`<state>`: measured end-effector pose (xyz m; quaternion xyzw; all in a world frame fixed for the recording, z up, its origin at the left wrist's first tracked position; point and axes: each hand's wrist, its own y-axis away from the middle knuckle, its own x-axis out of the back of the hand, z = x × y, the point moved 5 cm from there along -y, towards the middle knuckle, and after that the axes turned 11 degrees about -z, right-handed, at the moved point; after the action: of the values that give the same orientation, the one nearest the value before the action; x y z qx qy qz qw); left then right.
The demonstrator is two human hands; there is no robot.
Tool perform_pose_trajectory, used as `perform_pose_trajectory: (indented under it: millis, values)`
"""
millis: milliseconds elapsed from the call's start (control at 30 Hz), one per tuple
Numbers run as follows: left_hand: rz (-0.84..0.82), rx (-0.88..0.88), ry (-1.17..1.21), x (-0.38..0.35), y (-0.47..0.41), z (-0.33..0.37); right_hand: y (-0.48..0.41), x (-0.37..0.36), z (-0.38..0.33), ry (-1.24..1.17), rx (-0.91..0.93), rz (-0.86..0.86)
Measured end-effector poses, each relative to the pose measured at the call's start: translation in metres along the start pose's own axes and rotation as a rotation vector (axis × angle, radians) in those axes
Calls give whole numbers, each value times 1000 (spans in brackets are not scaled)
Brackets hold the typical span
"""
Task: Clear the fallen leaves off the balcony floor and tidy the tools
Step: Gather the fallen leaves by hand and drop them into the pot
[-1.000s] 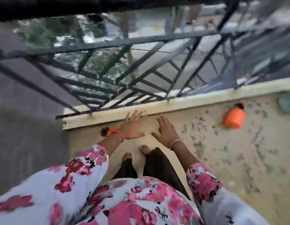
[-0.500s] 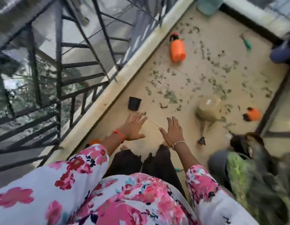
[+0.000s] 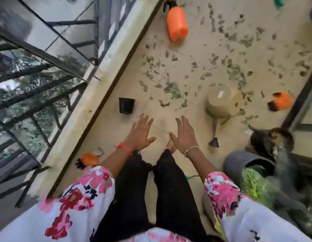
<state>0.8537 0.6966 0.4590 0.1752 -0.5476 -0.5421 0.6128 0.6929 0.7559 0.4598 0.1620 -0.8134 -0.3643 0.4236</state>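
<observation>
The person is standing on the balcony floor (image 3: 106,137) and looking down, holding both arms out in front of the body in flowered sleeves. The left hand (image 3: 139,135) is hovering palm down with its fingers (image 3: 144,121) straight and spread, gripping nothing; the right hand (image 3: 184,137) is hovering just beside it the same way, fingers stretched flat and empty. Green leaves (image 3: 171,89) are lying scattered over the floor ahead of the hands, thickest near the middle and spreading toward the far right. An orange spray bottle (image 3: 177,23) is lying on its side near the ledge under the railing (image 3: 46,49). A beige watering can (image 3: 223,102) is lying tipped over to the right of the hands, its spout pointing back toward the person. A small black pot (image 3: 126,105) is sitting near the ledge, just beyond the left hand. One orange glove (image 3: 281,102) is lying at the right by the door frame, and another orange glove (image 3: 88,159) is lying by the ledge near the left forearm. A grey planter (image 3: 239,165) is sitting at the lower right, blurred.
</observation>
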Motion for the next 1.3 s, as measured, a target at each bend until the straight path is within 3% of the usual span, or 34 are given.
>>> perform_pose_trajectory:
  millis: [200, 400, 533, 700, 800, 1000, 1167, 1200, 1300]
  values:
    - [-150, -90, 31, -80, -164, -57, -165, -81, 82, -76, -48, 29]
    - [-78, 31, 4, -174, -364, -166, -348, -202, 177, -271, -299, 257]
    - [111, 102, 43, -224, -446, -222, -419, -256, 208, -484, -432, 551]
    - [502, 128, 138, -239, -476, -231, -463, -263, 224, -397, -381, 852]
    - [606, 164, 149, -222, -492, -224, -485, -248, 218, -344, -378, 952]
    - [759, -46, 80, -152, -546, -198, -525, -227, 185, -393, -341, 1020]
    - [729, -450, 228, -113, -570, -159, -532, -203, 163, -637, 122, 1140]
    - [737, -510, 238, -108, -568, -155, -527, -197, 169, -648, 146, 1186]
    - [820, -517, 215, -94, -559, -158, -504, -181, 206, -560, -83, 1316]
